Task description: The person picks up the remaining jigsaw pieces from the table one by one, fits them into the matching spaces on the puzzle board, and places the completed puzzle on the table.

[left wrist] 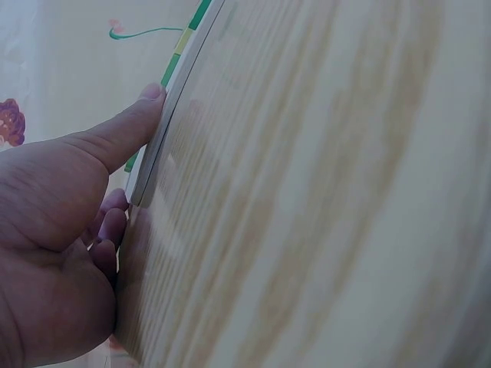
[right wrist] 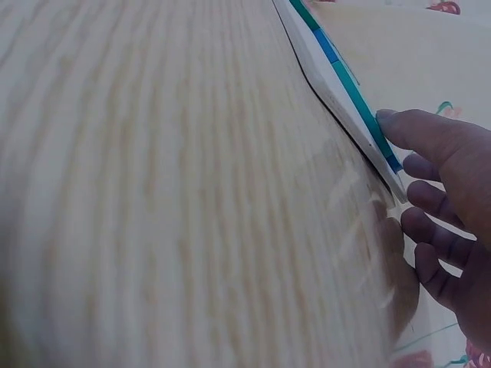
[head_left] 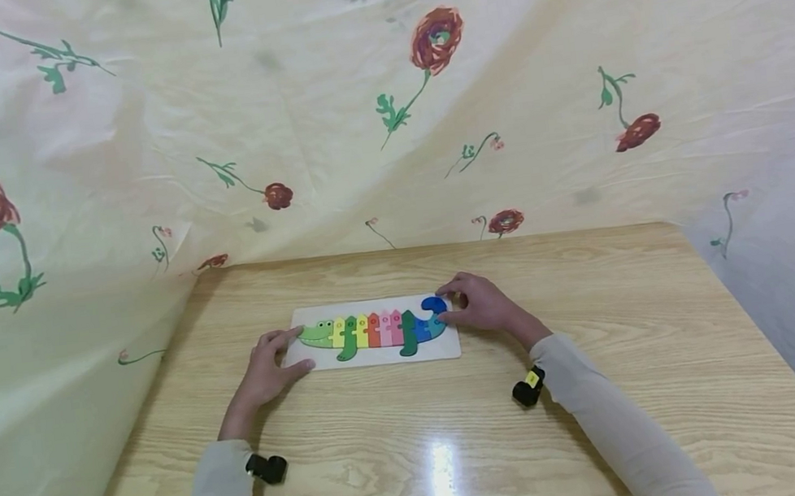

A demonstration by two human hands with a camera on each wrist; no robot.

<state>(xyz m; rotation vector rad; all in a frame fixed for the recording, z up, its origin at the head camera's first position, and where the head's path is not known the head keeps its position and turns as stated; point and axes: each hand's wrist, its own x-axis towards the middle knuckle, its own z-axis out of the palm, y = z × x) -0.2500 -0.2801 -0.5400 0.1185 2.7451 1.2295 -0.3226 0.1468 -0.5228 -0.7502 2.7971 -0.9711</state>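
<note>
A wooden crocodile puzzle lies on a white board (head_left: 380, 356), its green head (head_left: 317, 335) to the left and its blue curled tail piece (head_left: 434, 304) to the right. Coloured body pieces (head_left: 375, 330) sit side by side between them. My left hand (head_left: 264, 371) holds the board's left end, thumb near the front edge and index finger by the snout. In the left wrist view, that thumb (left wrist: 134, 126) meets the board's edge. My right hand (head_left: 480, 301) has its thumb and index finger around the tail piece; the right wrist view shows the thumb (right wrist: 418, 130) against the teal edge.
The board rests on a light wood-grain table (head_left: 361, 448) with a bright reflection near the front. Flower-printed cloth (head_left: 323, 109) hangs behind and along the left side. Black wrist cameras (head_left: 268, 468) sit at both cuffs.
</note>
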